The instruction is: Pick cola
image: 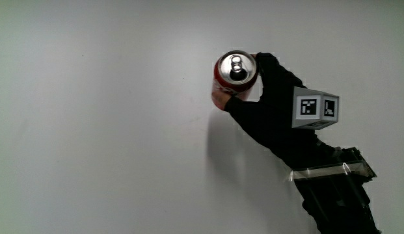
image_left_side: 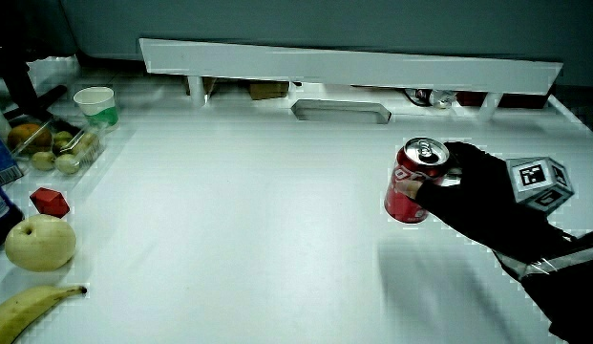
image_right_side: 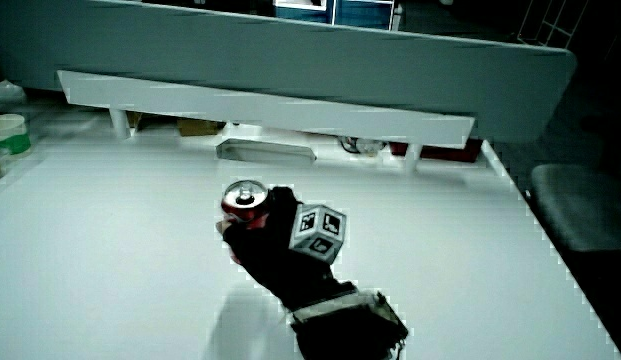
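Observation:
A red cola can point(image: 235, 70) with a silver top is held upright in the black-gloved hand point(image: 260, 97), whose fingers wrap around its side. In both side views the cola can point(image_left_side: 412, 180) point(image_right_side: 242, 205) hangs a little above the white table point(image_left_side: 239, 220), casting a shadow on it nearer to the person. The hand point(image_left_side: 477, 196) point(image_right_side: 275, 245) carries a patterned cube point(image: 315, 109) on its back, and the forearm runs toward the person's edge of the table.
Beside one table edge in a side view lie a banana point(image_left_side: 29, 308), a pale apple point(image_left_side: 40, 242), a small red block point(image_left_side: 51, 202), a tray of fruit point(image_left_side: 59, 151) and a white cup point(image_left_side: 95, 105). A low white partition point(image_left_side: 353, 67) closes the table.

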A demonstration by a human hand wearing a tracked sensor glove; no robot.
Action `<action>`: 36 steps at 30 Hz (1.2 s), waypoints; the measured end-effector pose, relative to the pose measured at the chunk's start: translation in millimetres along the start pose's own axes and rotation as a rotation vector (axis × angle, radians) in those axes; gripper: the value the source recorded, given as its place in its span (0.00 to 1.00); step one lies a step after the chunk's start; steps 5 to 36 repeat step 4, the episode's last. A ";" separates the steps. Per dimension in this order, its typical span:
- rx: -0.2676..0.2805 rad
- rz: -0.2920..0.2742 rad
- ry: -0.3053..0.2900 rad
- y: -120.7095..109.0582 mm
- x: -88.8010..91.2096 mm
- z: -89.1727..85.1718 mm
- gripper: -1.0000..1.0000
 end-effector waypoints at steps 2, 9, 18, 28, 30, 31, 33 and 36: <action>-0.010 0.021 0.016 -0.8 -9.4 -1.0 1.00; -0.011 0.043 0.031 -1.2 -21.1 -1.5 1.00; -0.011 0.043 0.031 -1.2 -21.1 -1.5 1.00; -0.011 0.043 0.031 -1.2 -21.1 -1.5 1.00; -0.011 0.043 0.031 -1.2 -21.1 -1.5 1.00; -0.011 0.043 0.031 -1.2 -21.1 -1.5 1.00; -0.011 0.043 0.031 -1.2 -21.1 -1.5 1.00; -0.011 0.043 0.031 -1.2 -21.1 -1.5 1.00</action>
